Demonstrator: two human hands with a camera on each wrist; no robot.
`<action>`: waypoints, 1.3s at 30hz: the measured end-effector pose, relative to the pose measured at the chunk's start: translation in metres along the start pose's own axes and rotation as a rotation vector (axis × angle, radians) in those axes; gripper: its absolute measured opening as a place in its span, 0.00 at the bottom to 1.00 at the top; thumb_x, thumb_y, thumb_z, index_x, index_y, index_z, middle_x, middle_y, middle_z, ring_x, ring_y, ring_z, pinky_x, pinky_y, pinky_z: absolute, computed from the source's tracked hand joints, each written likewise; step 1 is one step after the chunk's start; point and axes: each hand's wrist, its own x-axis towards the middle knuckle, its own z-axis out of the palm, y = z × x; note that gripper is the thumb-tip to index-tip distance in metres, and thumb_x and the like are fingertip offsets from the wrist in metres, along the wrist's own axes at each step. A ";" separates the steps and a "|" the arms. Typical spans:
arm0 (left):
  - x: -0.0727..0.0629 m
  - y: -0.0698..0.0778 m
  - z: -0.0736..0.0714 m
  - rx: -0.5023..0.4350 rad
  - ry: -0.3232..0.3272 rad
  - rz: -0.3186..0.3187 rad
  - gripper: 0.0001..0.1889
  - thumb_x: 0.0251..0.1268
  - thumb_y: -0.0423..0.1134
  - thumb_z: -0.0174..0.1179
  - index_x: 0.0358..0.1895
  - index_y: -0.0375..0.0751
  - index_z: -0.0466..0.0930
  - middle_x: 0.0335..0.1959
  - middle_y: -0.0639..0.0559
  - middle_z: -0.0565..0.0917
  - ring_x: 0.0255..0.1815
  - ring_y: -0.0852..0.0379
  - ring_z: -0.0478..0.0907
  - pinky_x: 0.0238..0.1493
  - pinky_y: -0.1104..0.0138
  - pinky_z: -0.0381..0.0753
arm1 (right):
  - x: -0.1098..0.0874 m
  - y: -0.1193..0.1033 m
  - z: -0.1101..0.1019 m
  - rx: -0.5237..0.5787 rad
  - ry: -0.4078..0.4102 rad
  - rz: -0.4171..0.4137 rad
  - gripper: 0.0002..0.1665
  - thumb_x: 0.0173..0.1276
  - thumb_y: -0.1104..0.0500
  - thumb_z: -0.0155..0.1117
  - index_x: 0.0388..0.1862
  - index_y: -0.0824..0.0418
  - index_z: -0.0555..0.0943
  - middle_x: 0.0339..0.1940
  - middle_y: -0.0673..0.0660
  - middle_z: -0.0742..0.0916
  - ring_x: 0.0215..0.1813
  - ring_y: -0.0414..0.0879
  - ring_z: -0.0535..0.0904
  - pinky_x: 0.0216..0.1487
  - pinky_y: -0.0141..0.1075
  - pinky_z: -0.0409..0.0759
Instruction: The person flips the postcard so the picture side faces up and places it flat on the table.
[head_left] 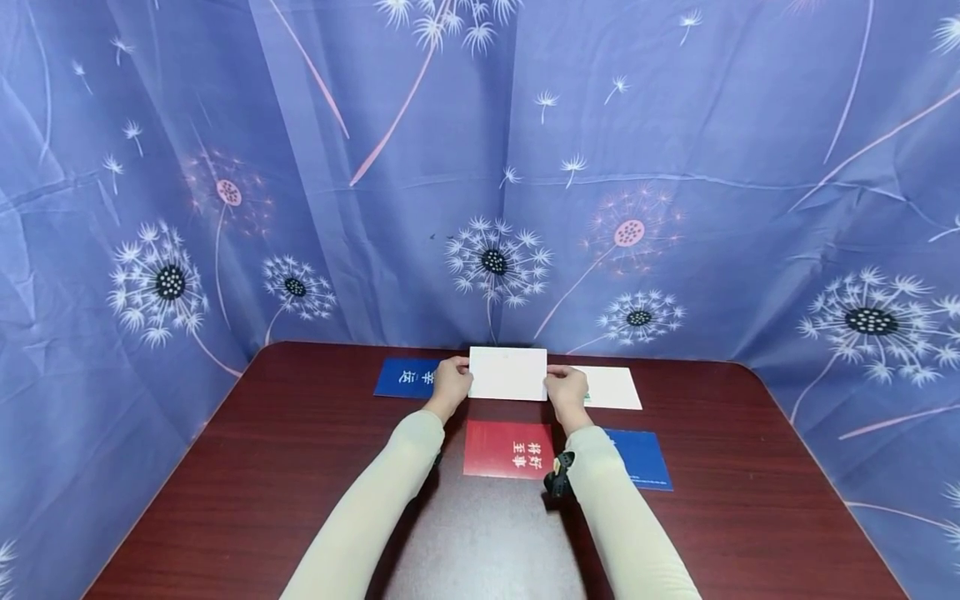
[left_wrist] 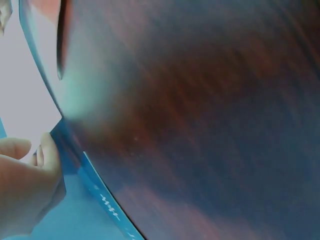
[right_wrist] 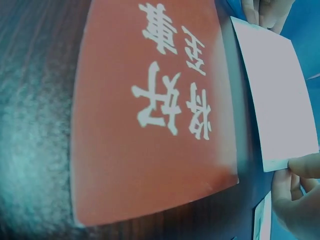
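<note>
While a red card (head_left: 495, 448) with white characters lies on the dark red-brown table (head_left: 300, 467), a white card (head_left: 507, 373) is held just beyond it, the left hand (head_left: 451, 382) pinching its left end and the right hand (head_left: 567, 387) its right end, thumb against fingers. Beyond the red card lie a blue card (head_left: 393, 377) to the left and a second white card (head_left: 615, 387) to the right; another blue card (head_left: 641, 458) lies to its right.
</note>
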 end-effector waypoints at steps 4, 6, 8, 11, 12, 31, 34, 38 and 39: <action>-0.001 0.005 0.000 -0.024 0.052 0.000 0.14 0.60 0.24 0.53 0.46 0.32 0.85 0.33 0.42 0.83 0.34 0.52 0.75 0.34 0.66 0.75 | 0.000 -0.003 -0.002 0.044 0.038 0.002 0.13 0.54 0.73 0.59 0.38 0.71 0.86 0.32 0.65 0.86 0.32 0.47 0.78 0.28 0.26 0.70; -0.001 0.009 -0.001 -0.047 0.064 -0.018 0.14 0.62 0.25 0.54 0.47 0.34 0.85 0.36 0.42 0.83 0.36 0.51 0.76 0.36 0.65 0.76 | 0.001 -0.004 -0.002 0.074 0.059 0.004 0.13 0.54 0.73 0.61 0.38 0.71 0.86 0.31 0.64 0.87 0.30 0.43 0.77 0.28 0.25 0.71; -0.001 0.012 -0.002 -0.060 0.075 -0.028 0.15 0.62 0.26 0.54 0.49 0.36 0.85 0.37 0.42 0.83 0.39 0.49 0.77 0.39 0.63 0.78 | 0.002 -0.005 -0.003 0.101 0.079 -0.001 0.13 0.53 0.73 0.62 0.38 0.71 0.86 0.31 0.64 0.87 0.29 0.41 0.77 0.28 0.24 0.72; -0.002 0.017 -0.003 -0.063 0.086 -0.033 0.16 0.62 0.28 0.54 0.51 0.37 0.84 0.39 0.41 0.84 0.44 0.46 0.78 0.43 0.59 0.78 | 0.003 -0.008 -0.002 0.125 0.097 -0.008 0.12 0.54 0.72 0.63 0.38 0.70 0.86 0.33 0.64 0.88 0.30 0.43 0.78 0.29 0.24 0.73; -0.002 0.019 -0.004 -0.067 0.085 -0.038 0.17 0.62 0.28 0.54 0.52 0.38 0.84 0.40 0.41 0.84 0.45 0.46 0.78 0.45 0.58 0.78 | 0.003 -0.010 -0.002 0.128 0.097 -0.006 0.12 0.55 0.72 0.62 0.38 0.70 0.86 0.34 0.64 0.87 0.33 0.45 0.79 0.30 0.25 0.73; -0.002 0.020 -0.011 -0.166 0.143 -0.058 0.26 0.73 0.49 0.51 0.17 0.35 0.74 0.14 0.53 0.67 0.20 0.57 0.62 0.23 0.66 0.63 | 0.001 -0.020 0.004 0.390 0.080 0.120 0.27 0.70 0.51 0.58 0.42 0.78 0.83 0.39 0.69 0.87 0.42 0.55 0.86 0.49 0.41 0.81; -0.002 0.020 -0.012 -0.153 0.136 -0.083 0.18 0.69 0.45 0.55 0.32 0.32 0.85 0.27 0.48 0.81 0.31 0.53 0.73 0.34 0.62 0.74 | 0.000 -0.020 0.006 0.415 0.059 0.112 0.22 0.68 0.58 0.60 0.43 0.80 0.82 0.40 0.72 0.86 0.46 0.61 0.84 0.52 0.45 0.80; -0.002 0.018 -0.014 -0.156 0.109 -0.095 0.11 0.65 0.36 0.58 0.41 0.32 0.86 0.41 0.41 0.85 0.44 0.47 0.78 0.46 0.57 0.78 | -0.001 -0.020 0.006 0.340 0.054 0.104 0.15 0.64 0.65 0.60 0.44 0.76 0.83 0.44 0.70 0.86 0.48 0.57 0.83 0.53 0.42 0.79; -0.002 0.018 -0.014 -0.157 0.105 -0.093 0.10 0.63 0.33 0.58 0.42 0.31 0.86 0.42 0.40 0.85 0.44 0.46 0.79 0.46 0.57 0.78 | -0.001 -0.020 0.006 0.313 0.051 0.103 0.14 0.64 0.66 0.60 0.44 0.74 0.84 0.46 0.69 0.85 0.47 0.55 0.82 0.52 0.40 0.79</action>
